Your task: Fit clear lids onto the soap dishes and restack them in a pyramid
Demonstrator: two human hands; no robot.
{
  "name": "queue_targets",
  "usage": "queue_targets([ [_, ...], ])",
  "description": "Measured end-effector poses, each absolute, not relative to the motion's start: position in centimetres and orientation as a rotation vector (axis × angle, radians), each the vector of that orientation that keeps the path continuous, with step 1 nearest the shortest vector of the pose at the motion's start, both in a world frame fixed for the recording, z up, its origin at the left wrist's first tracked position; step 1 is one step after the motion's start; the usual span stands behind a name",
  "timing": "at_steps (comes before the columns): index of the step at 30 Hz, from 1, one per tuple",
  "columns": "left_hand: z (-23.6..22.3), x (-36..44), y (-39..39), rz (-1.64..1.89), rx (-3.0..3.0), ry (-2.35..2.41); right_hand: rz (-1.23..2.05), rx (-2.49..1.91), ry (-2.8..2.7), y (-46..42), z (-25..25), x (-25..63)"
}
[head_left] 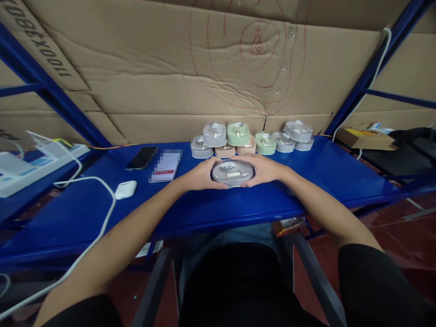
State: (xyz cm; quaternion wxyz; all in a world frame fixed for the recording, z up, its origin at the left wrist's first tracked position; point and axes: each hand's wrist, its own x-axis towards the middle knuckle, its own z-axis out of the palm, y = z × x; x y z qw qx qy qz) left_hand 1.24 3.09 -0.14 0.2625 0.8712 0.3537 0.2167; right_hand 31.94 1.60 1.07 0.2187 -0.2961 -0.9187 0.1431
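At the blue table (211, 208), the left hand (201, 176) and the right hand (267, 170), both half curled, held one grey container (233, 171) between them

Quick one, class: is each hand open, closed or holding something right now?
Left hand: closed on the left side of the grey lidded container.
Right hand: closed on its right side, sharing the hold.

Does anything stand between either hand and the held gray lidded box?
Nothing visible: the left hand and right hand hold the gray lidded box directly, from opposite sides. The other lidded boxes stand behind it.
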Motion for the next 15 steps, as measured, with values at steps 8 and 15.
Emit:
queue_targets([
  [8,-0.4,1.3,3.0,0.668,2.264,0.911,0.425,-0.922,-2.453,1.8,4.9,35.6],
  [15,-0.7,1.2,3.2,0.66,2.303,0.928,0.169,-1.066,-2.086,3.0,6.5,39.4],
])
